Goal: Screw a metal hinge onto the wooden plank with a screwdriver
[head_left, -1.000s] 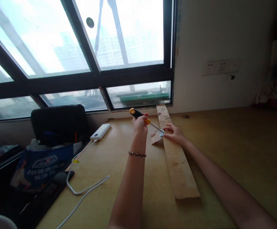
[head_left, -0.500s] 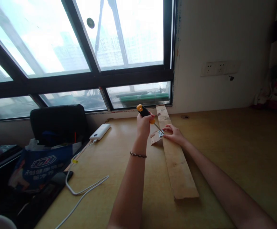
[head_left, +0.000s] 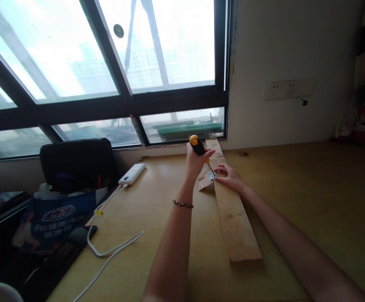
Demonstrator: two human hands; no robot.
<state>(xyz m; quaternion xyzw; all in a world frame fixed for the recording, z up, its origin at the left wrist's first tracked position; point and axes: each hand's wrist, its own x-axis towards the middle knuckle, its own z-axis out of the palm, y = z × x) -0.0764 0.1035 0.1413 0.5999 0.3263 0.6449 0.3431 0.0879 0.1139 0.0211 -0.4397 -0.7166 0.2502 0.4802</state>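
Observation:
My left hand (head_left: 196, 162) is closed around the black-and-yellow handle of a screwdriver (head_left: 197, 145), which leans with its shaft pointing down and to the right. The tip meets a small silver metal hinge (head_left: 211, 176). That hinge lies across the left edge of a long wooden board (head_left: 237, 224) and a small wood piece (head_left: 203, 182) beside it. From the right, my right hand (head_left: 231, 178) reaches over the board, thumb and fingers pressed at the hinge's right side.
The board lies lengthwise on a wooden table (head_left: 298, 201), its far end near the window. A white power bank (head_left: 132, 174) with a white cable (head_left: 116, 251) lies on the left. Beyond that edge are a black chair (head_left: 77, 163) and a blue bag (head_left: 56, 218).
My left hand and the screwdriver handle have shifted right, and the screwdriver stands steeper. The thumb now sticks out to the right. My right hand and the board stay in place.

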